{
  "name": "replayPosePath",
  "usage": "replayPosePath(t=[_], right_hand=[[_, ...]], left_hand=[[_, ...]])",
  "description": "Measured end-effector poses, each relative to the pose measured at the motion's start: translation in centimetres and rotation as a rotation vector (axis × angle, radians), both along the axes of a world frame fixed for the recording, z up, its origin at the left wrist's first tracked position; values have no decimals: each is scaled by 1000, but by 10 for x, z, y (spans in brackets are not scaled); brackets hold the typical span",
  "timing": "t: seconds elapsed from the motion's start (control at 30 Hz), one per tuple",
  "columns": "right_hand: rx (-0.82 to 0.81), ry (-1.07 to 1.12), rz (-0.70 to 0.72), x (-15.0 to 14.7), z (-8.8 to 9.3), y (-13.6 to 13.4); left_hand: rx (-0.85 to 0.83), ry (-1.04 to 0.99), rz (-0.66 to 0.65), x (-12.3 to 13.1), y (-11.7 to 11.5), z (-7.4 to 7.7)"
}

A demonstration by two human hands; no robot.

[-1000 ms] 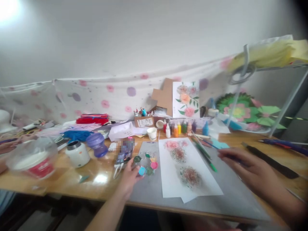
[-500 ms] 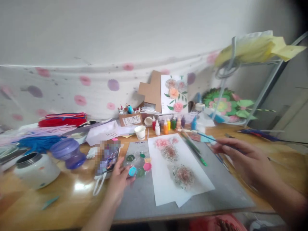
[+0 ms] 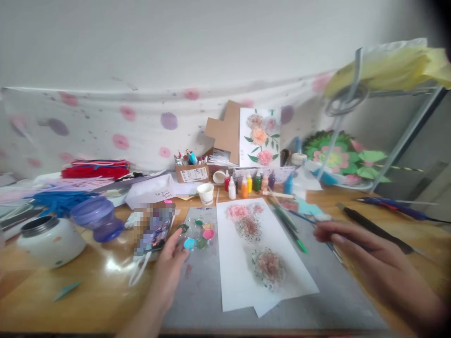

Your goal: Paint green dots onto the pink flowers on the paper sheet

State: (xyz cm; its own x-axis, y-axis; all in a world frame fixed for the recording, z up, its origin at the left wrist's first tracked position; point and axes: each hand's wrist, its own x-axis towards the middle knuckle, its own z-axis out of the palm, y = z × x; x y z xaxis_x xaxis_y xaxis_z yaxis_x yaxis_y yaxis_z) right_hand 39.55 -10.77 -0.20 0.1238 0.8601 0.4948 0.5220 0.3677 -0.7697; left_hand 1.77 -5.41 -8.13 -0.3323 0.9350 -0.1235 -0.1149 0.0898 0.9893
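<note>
My left hand (image 3: 170, 258) grips the near left edge of a small paint palette (image 3: 195, 240), whose wells hold green, pink and light blue paint. It sits at the left of the grey mat (image 3: 197, 300). To its right lies a white sheet (image 3: 234, 267) painted with pink flowers and two speckled brown-green blooms. My right hand (image 3: 352, 241) is over the mat's right side, fingers pinched around a thin blue paintbrush (image 3: 301, 216) that points left. Its handle end is hidden by the hand. Green pencils (image 3: 289, 225) lie between the sheet and this hand.
Paint bottles (image 3: 244, 187) and a paper cup (image 3: 205, 193) line the back, before a flower picture (image 3: 260, 138). At left stand a phone (image 3: 158, 227), a white jar (image 3: 51, 241) and a purple container (image 3: 97, 218). A dark tool (image 3: 373, 227) lies at right.
My right hand has come down slightly, with the paintbrush lower, and the dark tool behind it shows more. The palette and my left hand have shifted slightly left; the view has moved a little.
</note>
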Motion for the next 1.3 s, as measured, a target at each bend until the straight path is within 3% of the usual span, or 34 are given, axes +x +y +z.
replayPosePath(t=[0.2, 0.3, 0.4, 0.5, 0.6, 0.7, 1.0, 1.3], right_hand=[[85, -296, 94, -13, -33, 4], [145, -486, 182, -31, -39, 8], [256, -675, 320, -74, -29, 17], [166, -914, 451, -137, -22, 34], [129, -1036, 448, -191, -30, 54], [84, -1100, 395, -222, -45, 66], [-90, -1111, 275, -235, -57, 49], [-92, -998, 192, -242, -57, 64]], left_hand=[[5, 37, 9, 10, -13, 6], [82, 103, 45, 8, -19, 2], [169, 251, 19, 5, -29, -2], [130, 385, -140, 2, -38, -1], [104, 638, -329, -1, -40, 4], [143, 868, -415, -3, -35, 6], [228, 957, -540, -9, -28, 1], [221, 956, -566, -9, -16, -1]])
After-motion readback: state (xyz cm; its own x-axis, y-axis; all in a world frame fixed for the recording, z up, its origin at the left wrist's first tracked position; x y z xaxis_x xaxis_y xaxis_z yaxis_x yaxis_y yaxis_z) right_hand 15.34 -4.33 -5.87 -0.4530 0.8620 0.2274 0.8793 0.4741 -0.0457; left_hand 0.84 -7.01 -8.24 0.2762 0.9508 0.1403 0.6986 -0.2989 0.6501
